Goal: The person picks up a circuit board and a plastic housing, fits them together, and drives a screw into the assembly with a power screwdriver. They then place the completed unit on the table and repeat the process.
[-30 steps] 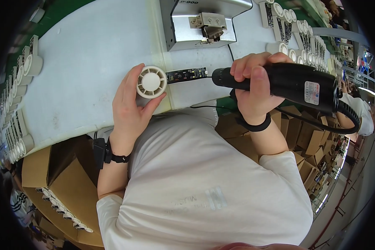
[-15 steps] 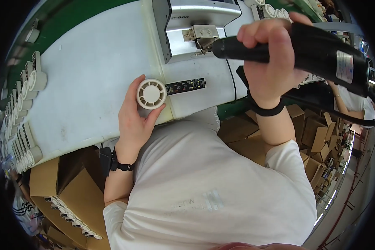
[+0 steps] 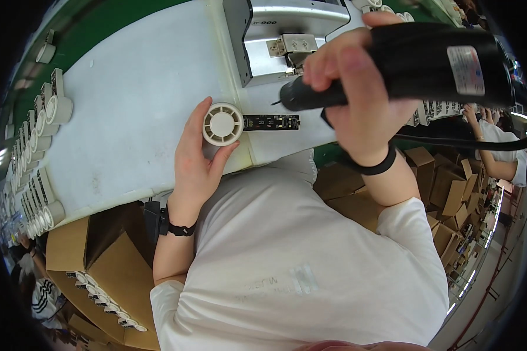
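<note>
Along the left edge of the counter (image 3: pixel 140 99) stand white parts (image 3: pixel 59 109) in a row, and right of them my left hand (image 3: pixel 193 169) grips the white disc (image 3: pixel 223 124) between thumb and fingers — its board (image 3: pixel 272 122) juts rightward over the counter. Beyond the board stands the silver machine (image 3: pixel 287 29); farther right, my right hand (image 3: pixel 363 108) has its fingers wrapped round the black driver (image 3: pixel 416 64) — its bit points left, near the board but apart.

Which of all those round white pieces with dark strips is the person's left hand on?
The single round piece in the left hand, its dark strip pointing right. It sits apart; the others line up farther off.
</note>
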Motion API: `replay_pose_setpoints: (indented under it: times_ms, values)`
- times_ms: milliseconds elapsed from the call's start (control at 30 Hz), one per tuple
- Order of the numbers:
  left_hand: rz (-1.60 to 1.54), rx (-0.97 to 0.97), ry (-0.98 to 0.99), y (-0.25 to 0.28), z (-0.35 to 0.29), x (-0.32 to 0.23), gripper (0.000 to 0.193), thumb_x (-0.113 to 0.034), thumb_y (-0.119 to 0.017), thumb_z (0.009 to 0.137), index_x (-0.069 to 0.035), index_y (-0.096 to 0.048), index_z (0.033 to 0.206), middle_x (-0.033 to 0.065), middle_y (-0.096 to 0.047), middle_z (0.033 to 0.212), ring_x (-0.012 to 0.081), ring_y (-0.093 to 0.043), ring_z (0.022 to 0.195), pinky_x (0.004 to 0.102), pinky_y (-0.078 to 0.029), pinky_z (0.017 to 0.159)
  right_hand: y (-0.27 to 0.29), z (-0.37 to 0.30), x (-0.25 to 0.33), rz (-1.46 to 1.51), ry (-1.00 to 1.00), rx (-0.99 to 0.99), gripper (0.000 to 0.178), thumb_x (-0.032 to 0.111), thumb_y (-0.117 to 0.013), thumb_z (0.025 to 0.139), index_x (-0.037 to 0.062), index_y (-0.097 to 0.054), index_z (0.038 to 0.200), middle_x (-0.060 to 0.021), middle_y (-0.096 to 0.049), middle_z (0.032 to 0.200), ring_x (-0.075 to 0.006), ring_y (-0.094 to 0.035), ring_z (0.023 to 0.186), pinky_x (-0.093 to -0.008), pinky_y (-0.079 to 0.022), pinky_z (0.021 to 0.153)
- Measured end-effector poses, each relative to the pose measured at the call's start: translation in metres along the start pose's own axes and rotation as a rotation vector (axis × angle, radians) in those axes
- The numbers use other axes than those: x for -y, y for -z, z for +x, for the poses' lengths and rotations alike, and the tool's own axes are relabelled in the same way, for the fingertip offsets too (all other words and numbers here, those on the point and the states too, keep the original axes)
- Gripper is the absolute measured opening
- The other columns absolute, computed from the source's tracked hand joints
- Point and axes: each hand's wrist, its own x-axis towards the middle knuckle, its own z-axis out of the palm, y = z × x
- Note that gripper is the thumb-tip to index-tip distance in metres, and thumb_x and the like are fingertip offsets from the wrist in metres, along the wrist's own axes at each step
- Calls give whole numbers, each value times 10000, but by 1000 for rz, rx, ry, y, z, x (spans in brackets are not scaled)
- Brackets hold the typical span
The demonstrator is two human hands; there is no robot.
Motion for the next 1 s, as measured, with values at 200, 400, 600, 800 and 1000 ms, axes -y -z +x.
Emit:
replay_pose_setpoints:
  times_ms: [200,400,600,800,1000]
  values:
    - [-22,6,34,0,0,0,708,-87,-761,827,3,-399,1428,205,-517,1385,375,-568,1203,412,-488,983,-12,-14,-20,-26,28,139,400,-32,-546,922,-3,-375,1283,-108,-583,754,-184,-545,598,-360,-510,603]
    - [26,-6,-8,0,0,1,699,-109,-759,832,1,-400,1421,209,-527,1365,388,-570,1185,418,-494,965,-21,-19,-26,-48,-68,72,406,-47,-565,905,-1,-384,1265,-113,-603,752,-187,-562,601,-356,-511,597]
    - [34,-16,-19,0,1,2,698,-122,-762,832,3,-402,1417,216,-546,1331,392,-577,1168,425,-499,950,-23,-18,-32,-39,-53,75,383,-88,-557,883,-1,-407,1224,-113,-608,741,-176,-575,602,-326,-511,589]
    - [52,-11,27,0,-1,1,702,-130,-770,828,6,-406,1412,219,-552,1319,393,-586,1152,426,-502,940,-30,-13,-28,-247,-3,231,381,-129,-553,858,-4,-420,1193,-114,-614,749,-156,-587,618,-298,-506,572]
    - [89,-40,-13,-5,0,-4,691,-116,-776,821,13,-420,1399,218,-556,1315,385,-590,1149,414,-505,936,-26,-16,-28,-265,-18,235,383,-108,-564,864,-7,-415,1203,-104,-618,759,-143,-583,616,-293,-505,573]
